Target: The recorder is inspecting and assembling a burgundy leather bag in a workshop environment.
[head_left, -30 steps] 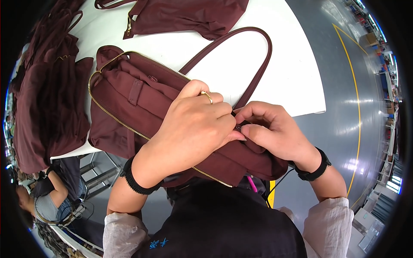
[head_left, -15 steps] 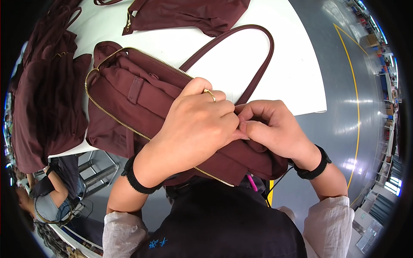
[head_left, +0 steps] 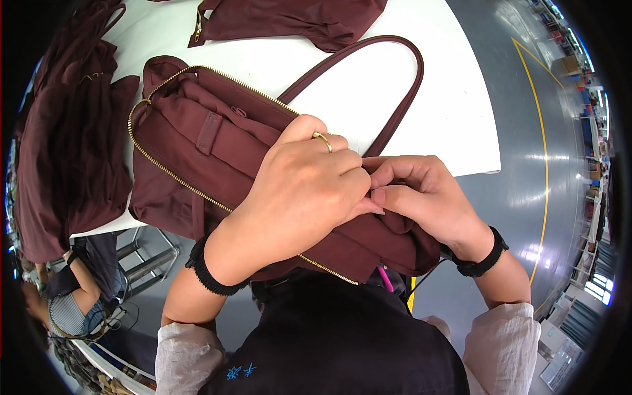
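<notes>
A maroon fabric bag (head_left: 227, 164) lies tilted at the table's near edge, its gold-toothed zipper gaping so the inside shows. Across its right half my left hand (head_left: 316, 174) is closed, thumb and fingers gripping the bag's fabric. Against it my right hand (head_left: 421, 197) pinches at the same spot, thumb and forefinger pressed together. What lies between the fingertips is mostly covered; only maroon fabric shows around them. One long strap (head_left: 415, 72) of the bag loops out over the white table. A small tab is sewn on the inner lining.
More maroon bags (head_left: 72, 158) are heaped at the left, and another bag (head_left: 289, 23) lies at the far side of the white table (head_left: 454, 99). Below left, another person (head_left: 76, 303) sits near a metal stool (head_left: 148, 263). A yellow floor line runs along the right.
Both hands stay on the bag at the same spot, having shifted only slightly. The right fingertips have moved a little, and the bag's left end sits slightly further left.
</notes>
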`<state>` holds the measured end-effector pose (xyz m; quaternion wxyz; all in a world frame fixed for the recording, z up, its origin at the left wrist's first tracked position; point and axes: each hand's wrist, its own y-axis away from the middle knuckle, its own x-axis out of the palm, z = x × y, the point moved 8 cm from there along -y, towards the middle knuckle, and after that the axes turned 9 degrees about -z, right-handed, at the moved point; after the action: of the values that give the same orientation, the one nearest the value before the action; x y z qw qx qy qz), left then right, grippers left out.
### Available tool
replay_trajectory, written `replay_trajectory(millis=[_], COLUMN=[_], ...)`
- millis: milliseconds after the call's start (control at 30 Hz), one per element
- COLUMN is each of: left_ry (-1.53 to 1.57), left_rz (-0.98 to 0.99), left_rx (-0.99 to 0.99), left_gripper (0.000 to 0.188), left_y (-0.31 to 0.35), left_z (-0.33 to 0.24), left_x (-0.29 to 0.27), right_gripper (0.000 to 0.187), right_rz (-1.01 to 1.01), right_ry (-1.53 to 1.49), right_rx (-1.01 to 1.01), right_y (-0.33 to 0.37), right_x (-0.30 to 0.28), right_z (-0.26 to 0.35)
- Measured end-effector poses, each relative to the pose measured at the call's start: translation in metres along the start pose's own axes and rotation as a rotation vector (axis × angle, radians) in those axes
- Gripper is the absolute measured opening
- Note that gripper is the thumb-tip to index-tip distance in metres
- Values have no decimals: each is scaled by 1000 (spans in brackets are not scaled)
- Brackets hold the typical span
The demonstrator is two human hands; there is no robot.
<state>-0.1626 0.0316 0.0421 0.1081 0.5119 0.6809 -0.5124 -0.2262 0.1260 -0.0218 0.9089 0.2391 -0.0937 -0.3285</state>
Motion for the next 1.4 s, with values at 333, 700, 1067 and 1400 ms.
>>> replay_trajectory(millis=[333,700,1067,1400], left_ry=[5,8,17,43], left_rz=[-20,-28,-1,-31], left_rx=[1,20,11,15], left_gripper=[31,33,33,33], left_y=[1,1,2,1], left_z=[-1,-1,-1,0], left_x=[1,0,2,-1], right_gripper=[14,13,15,15], right_rz=[-42,11,23,35], right_ry=[70,6,-20,-37], right_rx=[-67,-2,-12,-33], right_y=[1,0,1,1], right_x=[0,2,2,1], right_z=[6,2,2,0])
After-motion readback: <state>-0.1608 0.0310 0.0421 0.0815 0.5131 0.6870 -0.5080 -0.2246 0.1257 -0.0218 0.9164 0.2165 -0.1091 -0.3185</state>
